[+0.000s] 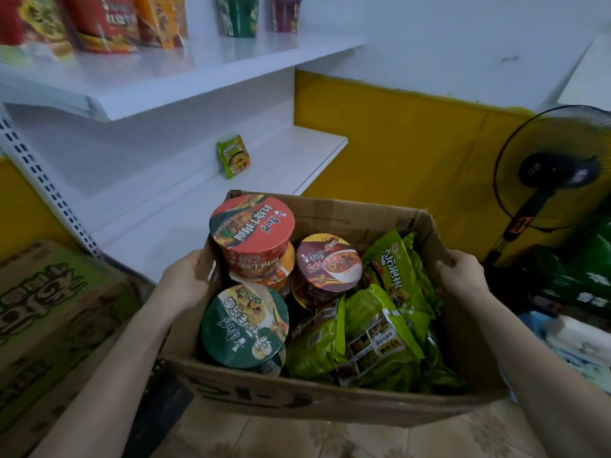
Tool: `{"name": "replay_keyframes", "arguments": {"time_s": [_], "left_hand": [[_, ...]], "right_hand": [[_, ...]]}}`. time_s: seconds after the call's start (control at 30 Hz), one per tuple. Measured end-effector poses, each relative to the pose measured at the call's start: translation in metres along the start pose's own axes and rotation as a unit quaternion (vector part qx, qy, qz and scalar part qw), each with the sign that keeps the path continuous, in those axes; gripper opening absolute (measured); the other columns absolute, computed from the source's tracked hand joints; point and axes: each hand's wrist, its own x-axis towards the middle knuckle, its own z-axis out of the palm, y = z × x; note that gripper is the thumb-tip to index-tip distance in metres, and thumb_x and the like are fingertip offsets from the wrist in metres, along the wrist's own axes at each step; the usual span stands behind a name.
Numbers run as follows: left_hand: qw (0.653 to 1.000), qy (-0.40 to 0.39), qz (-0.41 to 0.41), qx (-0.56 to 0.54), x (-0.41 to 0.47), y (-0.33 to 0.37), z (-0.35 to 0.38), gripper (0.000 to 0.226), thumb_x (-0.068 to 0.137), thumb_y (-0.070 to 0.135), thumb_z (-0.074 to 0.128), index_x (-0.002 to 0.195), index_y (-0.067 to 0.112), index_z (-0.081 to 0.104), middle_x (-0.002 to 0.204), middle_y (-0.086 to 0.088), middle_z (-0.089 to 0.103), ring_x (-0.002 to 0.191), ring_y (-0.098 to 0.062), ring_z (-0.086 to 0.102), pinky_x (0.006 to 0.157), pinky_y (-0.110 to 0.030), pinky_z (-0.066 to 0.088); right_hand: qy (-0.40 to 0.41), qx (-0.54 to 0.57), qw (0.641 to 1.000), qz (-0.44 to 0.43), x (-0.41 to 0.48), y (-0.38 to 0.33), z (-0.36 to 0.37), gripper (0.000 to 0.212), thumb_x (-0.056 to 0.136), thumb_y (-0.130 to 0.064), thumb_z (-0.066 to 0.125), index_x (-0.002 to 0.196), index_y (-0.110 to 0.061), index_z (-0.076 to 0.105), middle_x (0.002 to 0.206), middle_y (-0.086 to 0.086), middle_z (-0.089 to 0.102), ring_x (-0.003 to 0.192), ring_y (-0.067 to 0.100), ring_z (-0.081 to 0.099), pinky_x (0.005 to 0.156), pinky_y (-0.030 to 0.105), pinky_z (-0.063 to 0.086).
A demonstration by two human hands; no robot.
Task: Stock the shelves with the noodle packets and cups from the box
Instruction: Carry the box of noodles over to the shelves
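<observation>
An open cardboard box (334, 401) is in front of me, held by both sides. My left hand (188, 279) grips its left wall and my right hand (461, 276) grips its right wall. Inside stand a red noodle cup (253, 226), a maroon cup (327, 262) and a dark green cup (244, 325), beside several green noodle packets (390, 325). One green packet (233, 156) stands alone on the lower white shelf (297, 153). The upper shelf (205, 74) holds red and orange packets (105, 21), a green cup (237, 14) and a maroon cup (286, 14).
A printed green and brown carton (49, 325) sits on the floor at the left. A black standing fan (555, 173) is at the right against the yellow wall. Green and blue packaged goods (575, 292) lie below the fan. Tiled floor shows under the box.
</observation>
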Motion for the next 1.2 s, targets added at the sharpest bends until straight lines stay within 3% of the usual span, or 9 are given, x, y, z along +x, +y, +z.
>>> {"name": "replay_keyframes", "arguments": {"time_s": [0.27,0.57,0.83,1.03,1.1,1.2], "left_hand": [[0.998,0.044,-0.043,-0.001,0.077,0.071,0.084,0.030,0.091,0.015,0.051,0.119,0.004,0.053,0.119,-0.022,0.059,0.108,-0.038,0.054,0.083,-0.039,0.042],[0.997,0.045,-0.065,-0.007,0.187,0.120,0.159,0.036,0.090,0.049,0.049,0.108,0.020,0.058,0.110,-0.010,0.065,0.100,-0.033,0.059,0.081,-0.038,0.048],[0.996,0.011,-0.088,-0.016,0.311,0.162,0.217,0.039,0.089,0.047,0.054,0.118,0.020,0.055,0.115,-0.010,0.064,0.101,-0.033,0.059,0.076,-0.035,0.047],[0.998,-0.028,-0.050,0.010,0.407,0.205,0.267,0.035,0.090,0.006,0.052,0.125,0.003,0.052,0.122,-0.022,0.058,0.111,-0.038,0.053,0.080,-0.033,0.039],[0.998,-0.046,-0.040,0.015,0.438,0.215,0.288,0.037,0.090,0.007,0.052,0.128,0.004,0.051,0.124,-0.022,0.057,0.112,-0.037,0.053,0.083,-0.035,0.040],[0.997,-0.067,-0.036,0.008,0.484,0.227,0.321,0.028,0.091,0.010,0.052,0.118,0.005,0.055,0.115,-0.020,0.061,0.104,-0.033,0.056,0.072,-0.029,0.035]], "right_hand": [[-0.044,-0.042,0.998,-0.033,0.163,-0.002,-0.011,0.029,0.094,-0.011,0.045,0.121,-0.004,0.051,0.090,0.012,0.058,0.074,0.035,0.066,0.075,0.051,0.056],[-0.078,-0.039,0.996,-0.007,0.314,0.006,0.010,0.031,0.095,-0.011,0.043,0.126,-0.006,0.048,0.088,0.010,0.056,0.072,0.032,0.063,0.073,0.048,0.055],[-0.074,-0.045,0.996,0.033,0.434,0.018,0.041,0.031,0.096,-0.014,0.043,0.125,-0.006,0.048,0.094,0.012,0.060,0.077,0.032,0.066,0.074,0.051,0.056],[-0.057,-0.030,0.995,0.081,0.515,0.038,0.057,0.025,0.096,-0.013,0.042,0.118,-0.006,0.052,0.088,0.010,0.057,0.078,0.034,0.064,0.075,0.050,0.055],[-0.055,-0.028,0.993,0.099,0.544,0.048,0.064,0.026,0.096,-0.014,0.042,0.119,-0.006,0.052,0.091,0.012,0.057,0.083,0.036,0.064,0.077,0.053,0.054],[-0.052,-0.022,0.990,0.125,0.587,0.063,0.073,0.032,0.096,-0.013,0.042,0.126,-0.005,0.048,0.092,0.011,0.055,0.086,0.038,0.064,0.079,0.055,0.053]]}}
